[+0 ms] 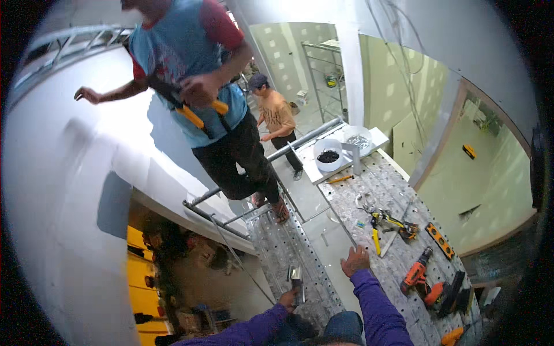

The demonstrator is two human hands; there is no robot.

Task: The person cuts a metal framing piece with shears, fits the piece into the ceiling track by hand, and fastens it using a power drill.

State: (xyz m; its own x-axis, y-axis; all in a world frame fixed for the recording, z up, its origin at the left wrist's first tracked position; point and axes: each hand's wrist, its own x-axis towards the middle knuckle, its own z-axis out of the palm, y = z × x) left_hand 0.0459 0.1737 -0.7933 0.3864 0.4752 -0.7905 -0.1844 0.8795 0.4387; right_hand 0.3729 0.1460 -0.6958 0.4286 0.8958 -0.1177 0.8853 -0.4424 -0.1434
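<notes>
A metal tool [295, 273] w/ a dark handle is clasped in the fingers of the L hand [287, 299]; its bright end is pointed away from the body, above the L plank [277, 245]. The R hand [355, 263] is rested at the near edge of the R plank [346, 199]. No tool is seen in it, but whether the edge is gripped can't be told. Both forearms are covered by purple sleeves [378, 305], w/ a blue-clad knee [344, 327] seen btwn them.

Just beyond the R hand, a yellow knife [376, 243] is laid flat, nr yellow-and-blk pliers [388, 219]. Farther R, an orange drill [415, 271] and a yellow level [440, 241] are placed. At the plank's far end, two white tubs [328, 167] are set side by side on a white board [378, 138]; one is part filled w/ dark bits, the other w/ pale ones.

The far part of the L plank is occupied by a standing co-worker [173, 60] in a blue shirt w/ red sleeves; a yellow-handled tool [190, 117] is carried. Behind, a 2nd person [278, 112] in a tan shirt is seen at floor level.
</notes>
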